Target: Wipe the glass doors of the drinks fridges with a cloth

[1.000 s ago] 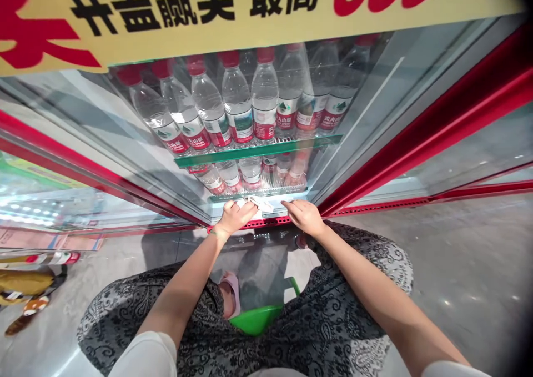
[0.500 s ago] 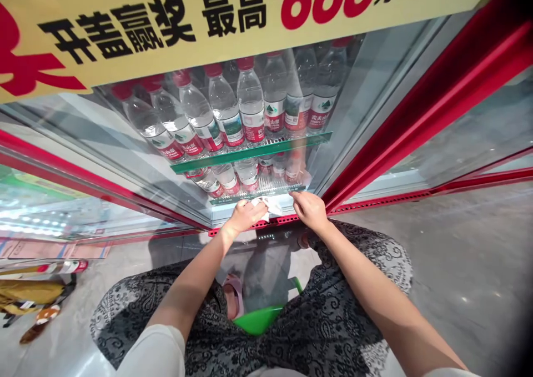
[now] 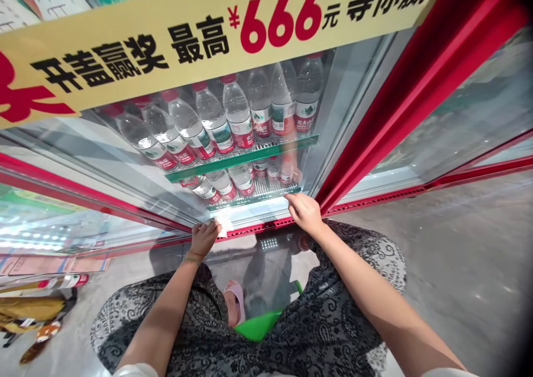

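Note:
My left hand (image 3: 205, 237) is at the lower left corner of a glass cooler door, fingers bent over a white cloth (image 3: 225, 226) pressed to the bottom frame (image 3: 250, 217). The cloth looks thin and crumpled; part of it lies under the fingers. My right hand (image 3: 307, 213) rests near the lower right of the same door, fingers curled in, one fingertip touching the glass, with nothing visible in it. Behind the glass, red-capped water bottles (image 3: 241, 119) stand on a green-edged shelf (image 3: 245, 159), with more below.
A yellow banner (image 3: 137, 60) with black and red print crosses the door. Red frame posts (image 3: 400, 105) run up beside it. Between my legs is a green seat edge (image 3: 258, 326). A yellow-brown bag (image 3: 33, 299) with a plush tail lies on the floor at left.
My left hand has slid left along the bottom frame with the white cloth, from near the middle to the corner. My right hand stays almost in place; the view has shifted slightly.

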The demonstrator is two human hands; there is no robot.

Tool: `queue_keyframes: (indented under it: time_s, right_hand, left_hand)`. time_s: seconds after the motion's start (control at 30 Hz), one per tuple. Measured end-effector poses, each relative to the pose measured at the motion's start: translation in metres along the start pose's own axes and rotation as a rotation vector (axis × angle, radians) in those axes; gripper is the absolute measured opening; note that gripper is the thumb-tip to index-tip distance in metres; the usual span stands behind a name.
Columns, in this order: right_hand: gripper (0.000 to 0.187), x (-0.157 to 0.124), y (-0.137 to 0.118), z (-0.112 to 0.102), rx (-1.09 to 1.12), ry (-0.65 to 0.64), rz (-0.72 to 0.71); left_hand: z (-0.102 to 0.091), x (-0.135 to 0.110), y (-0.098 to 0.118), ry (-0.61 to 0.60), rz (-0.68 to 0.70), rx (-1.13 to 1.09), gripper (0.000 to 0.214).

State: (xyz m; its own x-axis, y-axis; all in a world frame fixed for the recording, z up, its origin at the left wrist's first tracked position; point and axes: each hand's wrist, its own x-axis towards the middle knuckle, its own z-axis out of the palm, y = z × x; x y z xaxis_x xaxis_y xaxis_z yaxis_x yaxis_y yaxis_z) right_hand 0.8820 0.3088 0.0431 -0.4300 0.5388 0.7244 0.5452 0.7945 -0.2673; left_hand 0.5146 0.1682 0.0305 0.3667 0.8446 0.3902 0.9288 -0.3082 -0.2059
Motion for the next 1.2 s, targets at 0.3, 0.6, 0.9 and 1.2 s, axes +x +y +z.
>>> queue_keyframes:
  time_s: [0.3,0.6,0.9,1.2]
  right_hand:
    - [0.041,0.005,0.012,-0.015,-0.145,0.194,0.047]
    - [0.033,0.007,0.017,-0.027,-0.102,0.225,0.114]
    - [0.034,0.002,-0.003,-0.004,-0.090,0.072,-0.105]
    - [0.036,0.011,-0.006,0.011,-0.046,0.066,-0.126]
  left_hand:
    - [0.047,0.140,0.116,-0.014,0.235,-0.114,0.022]
    - [0.037,0.132,0.114,0.070,0.088,-0.119,0.024]
    - [-0.009,-0.022,-0.016,0.208,-0.505,0.103,0.025]
    - [-0.030,0.017,-0.049,0.473,-0.746,0.173,0.022]
